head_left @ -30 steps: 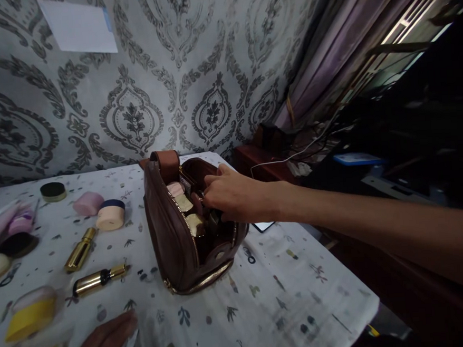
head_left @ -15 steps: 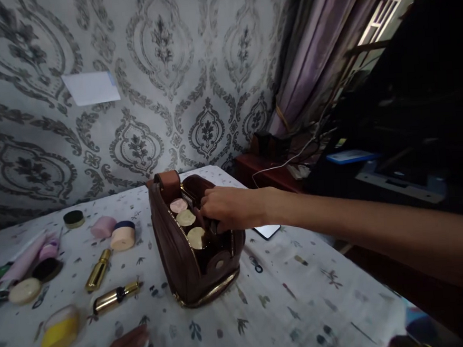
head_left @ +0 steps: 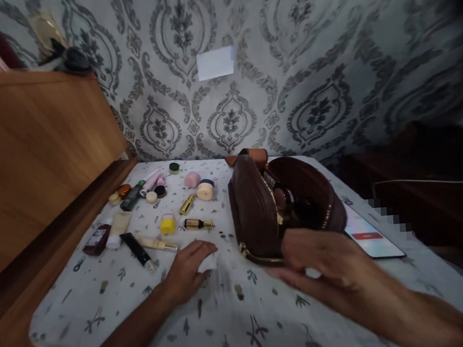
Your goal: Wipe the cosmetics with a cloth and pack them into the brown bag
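Note:
A brown leather cosmetic bag (head_left: 253, 209) stands unzipped on the table, its mouth facing up and toward me. Dark and pinkish containers show dimly inside it. My right hand (head_left: 320, 254), slightly blurred, is curled at the bag's front edge, with the fingertips hidden against it and the thumb below. To the left of the bag, my left hand (head_left: 190, 269) rests low over the cloth, fingers stretched and thumb apart. A pale patch shows between them that I cannot make out. Nearest this hand are a cream-coloured tube (head_left: 157, 244) and a gold-and-black lipstick tube (head_left: 198, 224).
Left of the bag lie a yellow jar (head_left: 167, 224), a peach jar with a blue lid (head_left: 205, 190), a black tube (head_left: 137, 251) and several other cosmetics. A phone (head_left: 374, 235) lies right of the bag. A wooden panel (head_left: 45, 123) borders the left side; patterned wall behind.
My view has swung left. My right hand has come out of the bag's interior to its front edge. My left hand shows more fully, near the front of the bag.

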### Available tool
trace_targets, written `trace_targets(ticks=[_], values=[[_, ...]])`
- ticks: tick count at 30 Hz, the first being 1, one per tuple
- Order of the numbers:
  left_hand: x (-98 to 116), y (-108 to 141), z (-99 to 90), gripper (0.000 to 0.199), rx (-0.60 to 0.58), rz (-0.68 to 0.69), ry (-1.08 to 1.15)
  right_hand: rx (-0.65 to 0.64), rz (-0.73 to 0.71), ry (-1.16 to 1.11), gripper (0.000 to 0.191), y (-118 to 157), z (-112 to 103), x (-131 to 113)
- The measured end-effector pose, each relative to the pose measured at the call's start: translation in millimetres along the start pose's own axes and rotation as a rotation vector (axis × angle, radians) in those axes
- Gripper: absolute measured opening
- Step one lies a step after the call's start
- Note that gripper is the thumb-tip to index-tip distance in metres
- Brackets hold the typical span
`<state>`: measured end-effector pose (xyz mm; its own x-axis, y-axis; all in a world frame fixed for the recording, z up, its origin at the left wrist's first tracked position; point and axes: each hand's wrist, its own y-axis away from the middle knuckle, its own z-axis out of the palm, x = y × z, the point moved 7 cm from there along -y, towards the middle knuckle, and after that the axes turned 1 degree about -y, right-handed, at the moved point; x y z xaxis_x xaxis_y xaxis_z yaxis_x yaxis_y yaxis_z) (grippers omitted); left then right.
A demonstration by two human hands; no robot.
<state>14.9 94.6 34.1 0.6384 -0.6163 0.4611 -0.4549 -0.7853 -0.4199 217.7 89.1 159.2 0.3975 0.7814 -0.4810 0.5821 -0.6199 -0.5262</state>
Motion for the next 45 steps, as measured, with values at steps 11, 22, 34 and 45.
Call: trace_targets(ticks=[11, 22, 34, 45], values=[[-17, 6, -14.7, 0.045, 0.137, -0.114, -0.276, -0.212, 0.319, -0.384, 0.045, 10, 144, 21], [-61, 15, -76.1, 0.027, 0.267, -0.566, -0.621, -0.066, 0.647, -0.802, 0.055, 22, 197, 49], [-53, -39, -68.1, 0.025, 0.083, -0.475, -0.55, -0.022, 0.537, -0.724, 0.042, 26, 189, 41], [-118, -165, -50.1, 0.032, -0.015, -0.576, -0.542, -0.005, 0.545, -0.746, 0.038, 27, 189, 45]])
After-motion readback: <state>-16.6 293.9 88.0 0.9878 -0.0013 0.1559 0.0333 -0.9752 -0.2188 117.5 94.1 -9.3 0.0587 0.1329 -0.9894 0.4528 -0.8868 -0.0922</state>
